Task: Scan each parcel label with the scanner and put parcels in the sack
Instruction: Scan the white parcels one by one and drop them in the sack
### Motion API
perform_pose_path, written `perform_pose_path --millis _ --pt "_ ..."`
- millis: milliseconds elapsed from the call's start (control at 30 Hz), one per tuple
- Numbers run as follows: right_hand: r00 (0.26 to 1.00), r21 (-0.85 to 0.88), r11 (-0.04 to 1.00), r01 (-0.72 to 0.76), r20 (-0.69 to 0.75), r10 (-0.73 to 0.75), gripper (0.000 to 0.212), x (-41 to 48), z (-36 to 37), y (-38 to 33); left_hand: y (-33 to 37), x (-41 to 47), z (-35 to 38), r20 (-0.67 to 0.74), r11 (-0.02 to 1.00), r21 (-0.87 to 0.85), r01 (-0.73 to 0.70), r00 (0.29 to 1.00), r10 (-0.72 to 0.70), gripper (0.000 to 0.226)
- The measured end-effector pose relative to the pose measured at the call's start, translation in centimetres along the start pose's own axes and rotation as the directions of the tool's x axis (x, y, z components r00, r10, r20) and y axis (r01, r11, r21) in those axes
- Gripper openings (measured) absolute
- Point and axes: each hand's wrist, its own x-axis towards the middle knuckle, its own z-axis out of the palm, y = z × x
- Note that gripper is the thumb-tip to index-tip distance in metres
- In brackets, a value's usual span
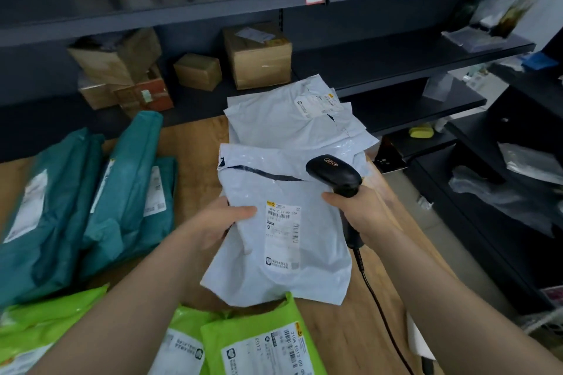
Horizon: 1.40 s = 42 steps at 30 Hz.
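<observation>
Lime-green parcels (259,341) lie at the desk's (189,143) near edge, labels up. Just beyond them the left hand (219,219) pinches a white parcel (283,240) by its left side, holding it over the middle of the desk. The thumb lies flat on top and the other fingers are hidden beneath.

The parcel's label (281,225) faces up, its long axis running near to far, its left edge just beside that thumb. The right hand (356,210) curls round the handle of the scanner (333,173) at the parcel's right side, and a cable (374,292) trails toward the near right corner.

The scanner's head sits beyond and to the right of the label, nose pointing left rather than down at it. By my reading, the scan needs the head tipped toward the barcode.

Teal parcels (91,192) crowd the left edge and more white parcels (289,119) are stacked at the far edge. No sack shows.
</observation>
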Motion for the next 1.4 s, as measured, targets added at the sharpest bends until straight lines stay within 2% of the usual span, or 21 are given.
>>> perform_pose_path --millis 67,133,200,267,400,600,1167,1233,1333,1400 --pt "0.999 -0.051 0.998 0.026 0.047 -0.023 0.02 -0.8 0.0 -0.4 -1.4 -1.1 0.1 -0.109 0.998 0.062 -0.031 0.993 0.037 0.014" --pt "0.995 -0.1 0.993 0.056 0.089 -0.048 0.02 -1.8 0.0 -0.7 -2.6 -2.2 0.0 -0.217 0.994 0.075 -0.078 0.972 0.093 0.012" --pt "0.989 -0.142 0.985 0.095 0.122 -0.078 0.024 -2.7 0.2 -0.9 -3.1 -3.3 0.0 -0.28 0.992 -0.014 -0.127 0.953 0.118 0.014" --pt "0.98 -0.112 0.988 0.108 0.18 -0.087 0.014 -3.7 0.3 -1.2 -3.3 -4.1 -0.1 -0.314 0.978 -0.113 -0.176 0.94 0.133 0.019" --pt "0.955 -0.144 0.978 0.154 0.275 -0.11 0.016 -5.5 0.5 -2.3 -3.1 -5.2 -0.4 -0.294 0.931 -0.262 -0.255 0.94 0.175 0.031" --pt "0.93 -0.228 0.96 0.162 0.361 -0.071 0.015 -6.8 0.4 -3.1 -2.3 -5.9 -0.8 -0.404 0.912 -0.256 -0.32 0.893 0.199 0.03" --pt "0.936 -0.241 0.962 0.13 0.349 -0.039 0.012 -6.8 0.2 -3.2 -3.1 -5.0 -1.5 -0.434 0.916 -0.26 -0.306 0.884 0.172 0.029" --pt "0.932 -0.22 0.966 0.137 0.359 -0.05 0.012 -6.7 0.3 -3.1 -2.9 -5.3 -1.4 -0.431 0.91 -0.277 -0.309 0.886 0.17 0.028" --pt "0.92 -0.095 0.989 0.117 0.385 -0.072 0.009 -6.4 0.5 -3.0 -2.4 -6.3 -1.6 -0.416 0.89 -0.32 -0.326 0.892 0.178 0.027" --pt "0.906 0.018 0.999 0.047 0.421 -0.05 0.019 -6.3 1.1 -2.9 -1.7 -7.5 -2.0 -0.414 0.875 -0.328 -0.356 0.887 0.205 0.025"
